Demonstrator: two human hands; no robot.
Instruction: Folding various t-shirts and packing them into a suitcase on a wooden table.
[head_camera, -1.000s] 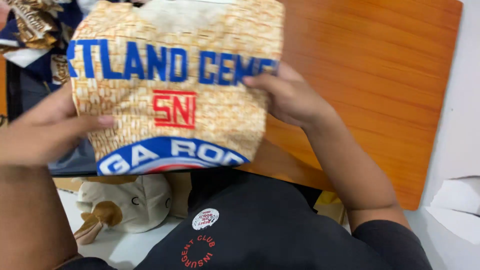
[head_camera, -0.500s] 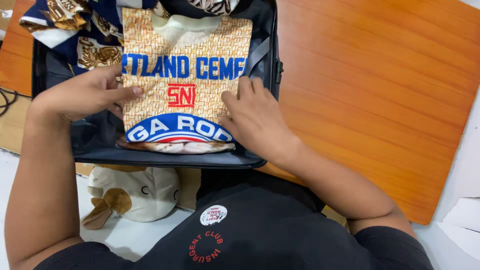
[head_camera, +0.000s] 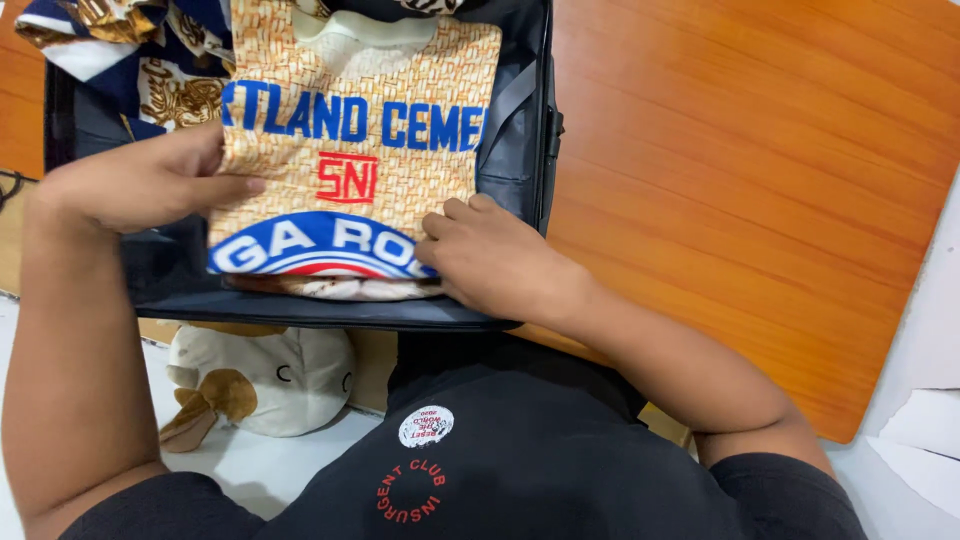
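Both hands on folded orange woven-print shirt (head_camera: 350, 150) with blue lettering and red square mark, inside open black suitcase (head_camera: 515, 130) on orange wooden table (head_camera: 750, 180): left hand (head_camera: 140, 180) fingers flat on left edge, right hand (head_camera: 490, 260) curled over lower right corner. Bare tabletop rightward.

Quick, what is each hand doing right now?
Left hand: fingers flat on the folded shirt, not gripping.
Right hand: fingers curled at the shirt's lower corner; grip unclear.

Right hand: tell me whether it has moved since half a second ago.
Yes. The right hand has slid toward the person along the folded orange printed shirt, from beside the black suitcase's right wall to the shirt's near right corner.
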